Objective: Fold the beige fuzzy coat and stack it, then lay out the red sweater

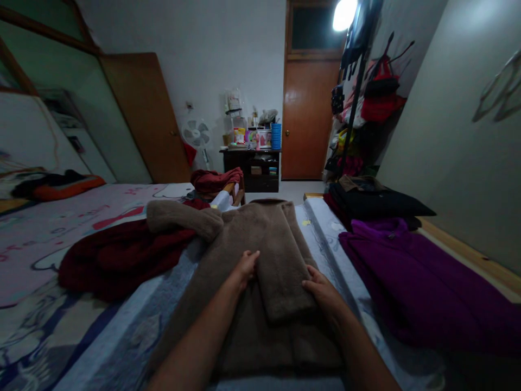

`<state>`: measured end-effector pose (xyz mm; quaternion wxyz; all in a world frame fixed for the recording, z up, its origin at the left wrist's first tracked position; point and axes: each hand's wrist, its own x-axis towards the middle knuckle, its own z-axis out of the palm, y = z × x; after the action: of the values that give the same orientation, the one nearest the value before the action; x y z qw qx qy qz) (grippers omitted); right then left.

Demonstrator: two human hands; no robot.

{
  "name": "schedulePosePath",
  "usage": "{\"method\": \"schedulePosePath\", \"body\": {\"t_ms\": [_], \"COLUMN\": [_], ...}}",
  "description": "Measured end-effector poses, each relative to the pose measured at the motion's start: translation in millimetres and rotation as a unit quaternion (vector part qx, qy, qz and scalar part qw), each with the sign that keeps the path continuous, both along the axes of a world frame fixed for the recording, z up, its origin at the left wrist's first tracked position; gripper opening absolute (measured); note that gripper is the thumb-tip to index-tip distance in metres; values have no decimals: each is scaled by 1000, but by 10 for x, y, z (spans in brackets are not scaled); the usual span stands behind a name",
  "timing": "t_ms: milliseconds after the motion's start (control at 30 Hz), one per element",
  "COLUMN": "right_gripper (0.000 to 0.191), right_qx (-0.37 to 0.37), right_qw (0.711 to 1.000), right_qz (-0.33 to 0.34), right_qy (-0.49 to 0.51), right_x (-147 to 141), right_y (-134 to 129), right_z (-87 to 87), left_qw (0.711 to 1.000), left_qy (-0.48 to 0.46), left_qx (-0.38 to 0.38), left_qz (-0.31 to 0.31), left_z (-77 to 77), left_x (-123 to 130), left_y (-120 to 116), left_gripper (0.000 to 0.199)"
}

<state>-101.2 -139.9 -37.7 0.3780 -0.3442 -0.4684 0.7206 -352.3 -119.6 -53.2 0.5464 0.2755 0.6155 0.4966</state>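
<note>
Two edges of one folded sleeve (280,266) are being gripped between fingers and thumbs, by the left hand (246,267) and the right hand (319,285); the brown coat (240,233) is being supported by the bed (325,239), beside purple clothing (419,277).

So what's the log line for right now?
left hand | right hand | both holding folded-over sleeve of brown fuzzy coat | right: folded purple garment

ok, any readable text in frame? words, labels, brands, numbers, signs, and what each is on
No text legible enough to quote.
Pink bedding: pink lettering, too blurred.
Packages on the dark cabinet: any print too small.
Purple garment: small mark near collar, unreadable.
Brown garment: no text visible.
</note>
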Motion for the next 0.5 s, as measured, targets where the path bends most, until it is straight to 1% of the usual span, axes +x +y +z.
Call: {"method": "schedulePosePath", "body": {"t_ms": [67,167,333,500], "right_gripper": [51,49,51,59], "right_qx": [4,6,-14,-24], "right_qw": [1000,1000,1000,1000], "right_qz": [-7,-11,-9,-14], "right_qy": [-12,-18,15,-1], "right_x": [41,103,208,285], "right_y": [-29,-78,-142,-164], "right_z": [-19,-13,24,10], "left_qw": [998,992,971,959], "left_qy": [-43,-111,-216,-269], "left_qx": [-37,-65,-100,-87], "left_qz": [8,10,9,28], "left_z": [35,88,94,65], "left_x": [6,12,-38,-35], "left_y": [98,253,511,751], "left_gripper": [33,19,14,8]}}
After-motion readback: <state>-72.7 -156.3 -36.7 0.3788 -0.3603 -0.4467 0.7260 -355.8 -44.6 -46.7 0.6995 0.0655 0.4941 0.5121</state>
